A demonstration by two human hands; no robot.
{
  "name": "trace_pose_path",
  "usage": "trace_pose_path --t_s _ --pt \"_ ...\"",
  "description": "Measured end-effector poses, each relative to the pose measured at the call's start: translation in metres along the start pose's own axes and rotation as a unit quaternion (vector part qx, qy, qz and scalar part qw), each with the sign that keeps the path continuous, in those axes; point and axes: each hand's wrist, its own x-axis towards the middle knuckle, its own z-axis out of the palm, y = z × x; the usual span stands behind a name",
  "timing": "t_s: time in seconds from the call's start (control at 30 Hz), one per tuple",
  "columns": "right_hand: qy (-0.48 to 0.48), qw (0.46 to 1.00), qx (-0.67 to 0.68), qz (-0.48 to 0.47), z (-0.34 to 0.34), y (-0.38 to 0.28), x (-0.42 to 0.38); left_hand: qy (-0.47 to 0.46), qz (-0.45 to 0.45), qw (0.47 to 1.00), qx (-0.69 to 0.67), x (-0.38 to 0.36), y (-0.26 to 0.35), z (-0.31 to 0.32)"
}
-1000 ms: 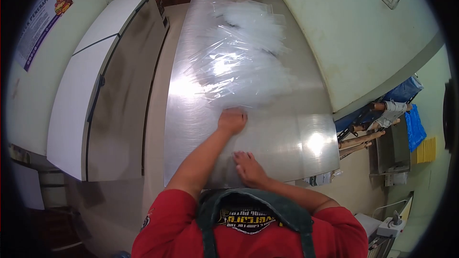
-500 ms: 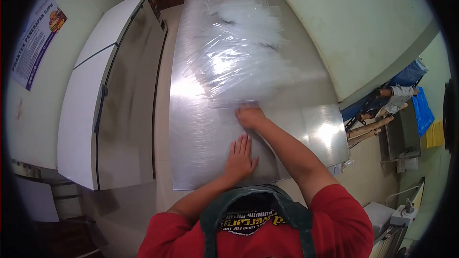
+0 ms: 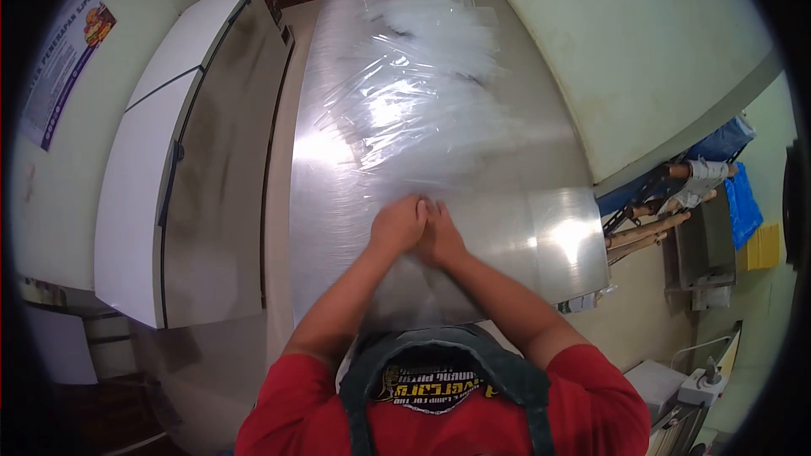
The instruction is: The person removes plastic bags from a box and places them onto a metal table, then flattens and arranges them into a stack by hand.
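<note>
A spread-out pile of clear plastic bags (image 3: 422,101) lies on the metal table (image 3: 541,160), glossy under the light. Just below the pile's near edge, my left hand (image 3: 399,224) and my right hand (image 3: 441,236) meet, fingertips against each other. Both have their fingers curled in a pinch. Between and beneath them a thin clear plastic bag shows only faintly against the metal; its edges are hard to make out, and the fingertips hide where it is pinched.
A long white-sided cabinet (image 3: 144,203) with a dark front stands left of the table across a narrow floor gap. On the right are a wall (image 3: 642,59), a rack with wooden rollers (image 3: 650,230), a blue plastic sheet (image 3: 742,203) and a power strip (image 3: 705,382).
My left hand has lifted from lying flat on the table and moved forward to meet my right hand. The right hand has drawn back slightly from the pile's edge.
</note>
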Motion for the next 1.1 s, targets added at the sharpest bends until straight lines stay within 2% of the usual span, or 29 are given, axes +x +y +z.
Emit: trace_pose_path --t_s 0.07,0.13,0.17,0.23,0.33,0.4,0.47,0.5,0.53,0.57,0.63,0.67,0.7,0.73,0.8,0.83,0.87,0.93,0.97,1.03,1.1 --pt "-0.057 0.991 0.104 0.056 0.004 0.025 0.036 0.126 0.057 0.986 -0.089 -0.054 -0.007 0.028" --pt "-0.243 0.937 0.167 0.186 -0.047 0.02 0.075 0.174 0.117 0.978 -0.004 -0.1 -0.027 0.086" --pt "-0.243 0.936 0.172 0.186 -0.043 0.026 0.083 0.171 0.116 0.979 0.001 -0.11 -0.028 0.097" --pt "-0.205 0.949 0.182 0.157 -0.038 0.034 0.09 0.084 0.131 0.973 0.173 -0.12 -0.026 0.105" --pt "-0.201 0.964 0.134 0.107 -0.042 0.025 0.057 0.061 0.116 0.976 0.173 -0.079 -0.034 0.096" --pt "-0.016 0.975 0.219 0.022 -0.045 0.012 -0.008 0.06 0.123 0.957 0.257 -0.039 -0.044 0.091" --pt "0.031 0.98 0.189 0.058 -0.045 -0.013 -0.068 0.133 0.146 0.958 0.21 0.005 -0.053 0.091" --pt "-0.025 0.985 0.161 0.047 -0.033 -0.028 -0.098 0.132 0.146 0.959 0.207 0.019 -0.047 0.081" --pt "-0.081 0.987 0.135 0.039 -0.024 -0.038 -0.118 0.09 0.109 0.971 0.195 0.028 -0.036 0.068" --pt "-0.082 0.986 0.136 0.046 -0.024 -0.04 -0.121 0.046 0.073 0.979 0.183 0.036 -0.029 0.061" --pt "-0.041 0.997 0.071 -0.01 -0.027 -0.038 -0.118 0.024 0.062 0.981 0.18 0.055 -0.03 0.059" --pt "-0.042 0.997 0.071 -0.006 -0.027 -0.034 -0.108 0.007 0.046 0.983 0.177 0.059 -0.033 0.058" --pt "-0.033 0.998 0.06 0.017 -0.025 -0.031 -0.09 0.031 0.1 0.981 0.164 0.057 -0.04 0.056" --pt "-0.023 0.998 0.049 0.039 -0.022 -0.023 -0.07 0.029 0.101 0.981 0.164 0.043 -0.03 0.041" --pt "-0.003 0.996 0.069 0.053 -0.013 0.001 -0.03 -0.045 -0.031 0.996 -0.065 -0.011 0.005 0.001" --pt "-0.015 0.997 0.042 0.063 -0.013 0.011 -0.01 0.087 0.038 0.991 -0.098 -0.032 -0.003 0.017" --pt "-0.028 0.997 0.015 0.071 -0.014 0.02 0.009 0.219 0.106 0.961 -0.129 -0.056 -0.015 0.04" --pt "-0.092 0.984 0.083 0.126 -0.022 0.033 0.044 0.193 0.148 0.968 -0.067 -0.097 -0.037 0.086" --pt "-0.092 0.984 0.087 0.124 -0.028 0.043 0.064 0.193 0.145 0.968 -0.063 -0.108 -0.033 0.094" --pt "-0.209 0.957 0.143 0.141 -0.035 0.056 0.09 0.092 0.157 0.974 0.133 -0.121 -0.026 0.104" --pt "-0.186 0.966 0.124 0.127 -0.036 0.053 0.083 0.071 0.149 0.976 0.139 -0.094 -0.026 0.1"
